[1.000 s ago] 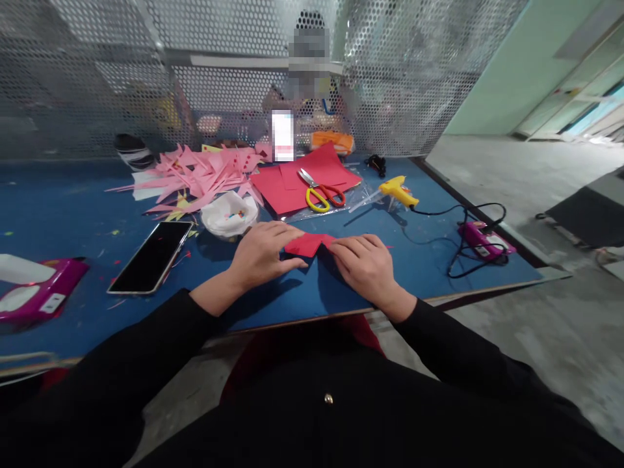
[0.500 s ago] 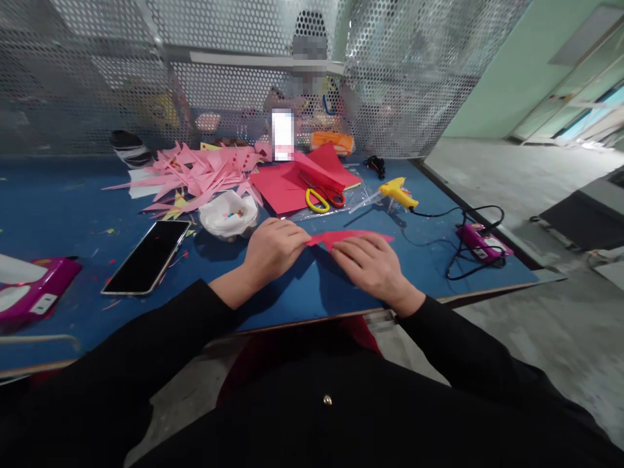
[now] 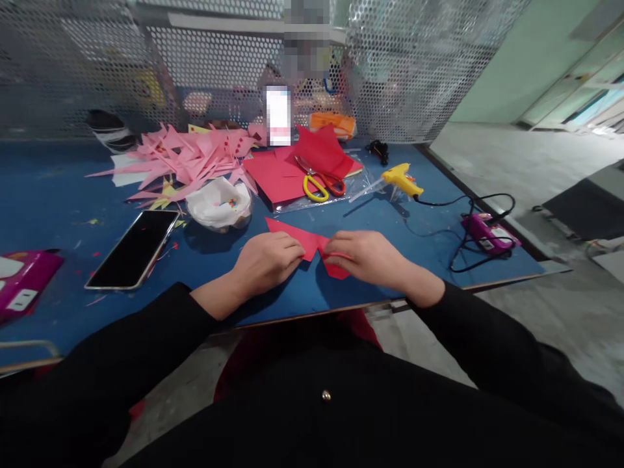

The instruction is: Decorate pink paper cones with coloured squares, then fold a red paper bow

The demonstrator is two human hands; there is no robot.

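so a small piece of red paper [image 3: 309,244] is being pinched between the left hand [image 3: 266,260] and the right hand [image 3: 370,257], low over the near edge of the blue table [image 3: 58,195]. it looks part-folded at best: a pointed flap sticks out to the left, another hangs under the right fingers, and no finished shape is seen yet. a pile of pink folded pieces [image 3: 190,159] is stacked further back, beside more red sheets [image 3: 277,179]. scissors [image 3: 319,182] and a yellow glue gun [image 3: 402,179] are left untouched.
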